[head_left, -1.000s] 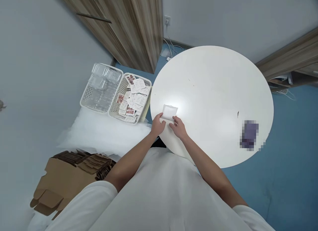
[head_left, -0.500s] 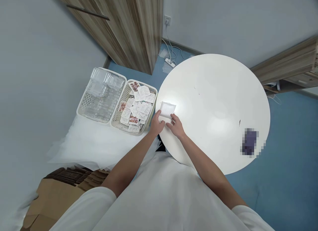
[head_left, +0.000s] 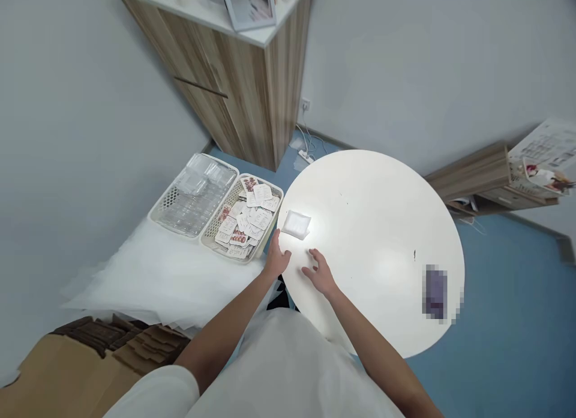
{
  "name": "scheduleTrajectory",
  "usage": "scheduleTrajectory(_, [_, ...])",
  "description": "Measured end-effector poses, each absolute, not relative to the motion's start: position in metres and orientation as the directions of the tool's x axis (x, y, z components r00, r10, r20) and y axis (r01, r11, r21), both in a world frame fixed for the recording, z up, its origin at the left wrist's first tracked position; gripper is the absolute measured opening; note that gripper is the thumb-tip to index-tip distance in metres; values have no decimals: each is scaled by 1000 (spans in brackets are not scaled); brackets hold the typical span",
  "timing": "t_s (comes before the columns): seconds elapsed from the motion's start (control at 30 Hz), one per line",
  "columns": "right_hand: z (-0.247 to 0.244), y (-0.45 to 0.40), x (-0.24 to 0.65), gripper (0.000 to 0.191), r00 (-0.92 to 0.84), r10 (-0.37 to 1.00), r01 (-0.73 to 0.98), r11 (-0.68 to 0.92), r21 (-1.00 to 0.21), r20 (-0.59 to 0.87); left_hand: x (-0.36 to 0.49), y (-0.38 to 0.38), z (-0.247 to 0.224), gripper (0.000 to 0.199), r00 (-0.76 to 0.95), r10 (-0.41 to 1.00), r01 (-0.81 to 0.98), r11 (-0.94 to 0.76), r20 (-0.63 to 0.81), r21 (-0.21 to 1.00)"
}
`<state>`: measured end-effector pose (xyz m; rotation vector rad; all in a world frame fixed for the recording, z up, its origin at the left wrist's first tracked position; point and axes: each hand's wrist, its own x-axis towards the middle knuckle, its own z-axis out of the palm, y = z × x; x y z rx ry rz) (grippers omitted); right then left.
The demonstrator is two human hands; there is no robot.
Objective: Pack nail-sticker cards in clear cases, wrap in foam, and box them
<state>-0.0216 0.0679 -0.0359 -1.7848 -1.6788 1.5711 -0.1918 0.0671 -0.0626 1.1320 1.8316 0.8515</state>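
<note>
A small white wrapped packet (head_left: 297, 223) lies flat near the left edge of the round white table (head_left: 373, 202). Just below it, at the table's edge, is my left hand (head_left: 276, 259), fingers stretched and thumb apart, holding nothing. My right hand (head_left: 321, 274) hovers over the tabletop to the lower right of the packet, its fingers spread and bare. To the left of my left hand stands a white basket (head_left: 207, 241) heaped with printed cards (head_left: 247, 220), some showing reddish pictures.
Another white basket (head_left: 155, 217) holds clear plastic boxes (head_left: 193, 193). White foam sheets (head_left: 157, 274) spread below the baskets, above folded cardboard (head_left: 58, 370). A blurred dark object (head_left: 435, 292) lies at the table's right. A wooden cabinet (head_left: 243, 82) stands behind.
Both hands have let go of the packet and drawn back towards me, opening. The packet stays on the table. My view has tilted up, showing the cabinet top.
</note>
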Motion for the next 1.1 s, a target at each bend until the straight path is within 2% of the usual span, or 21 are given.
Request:
scheduleTrajectory(0.17, [-20, 46, 8, 58, -321, 782, 534, -316, -784, -534, -183, 27, -43, 70, -217, 957, 492, 279, -194, 824])
scheduleTrajectory(0.3, [-11, 34, 17, 52, -444, 732, 492, -283, -823, -517, -180, -18, -21, 58, -153, 977, 608, 211, -148, 765])
scheduleTrajectory(0.43, [-12, 19, 11, 44, -560, 679, 490, -191, -850, -475, -183, -66, 6, 46, -61, 971, 700, 205, -229, 684])
scheduleTrajectory(0.57, [-19, 2, -10, 38, -706, 560, 468, -92, -879, -434, -190, -112, 29, 45, -40, 938, 791, 241, -345, 562])
scheduleTrajectory(0.7, [-16, -17, -39, 35, -814, 446, 425, 17, -905, -373, -204, -153, 43, 47, -151, 932, 813, 307, -330, 495])
scheduleTrajectory(0.9, [-1, -47, -93, 31, -918, 286, 351, 265, -898, -275, -242, -215, 59, 45, -377, 908, 756, 415, -181, 506])
scheduleTrajectory(1.0, [10, -70, -130, 31, -951, 288, 238, 455, -858, -111, -265, -248, 63, 43, -495, 854, 703, 501, -158, 505])
scheduleTrajectory(1.1, [25, -100, -171, 32, -969, 221, 65, 665, -744, 113, -287, -280, 60, 44, -604, 777, 643, 606, -178, 469])
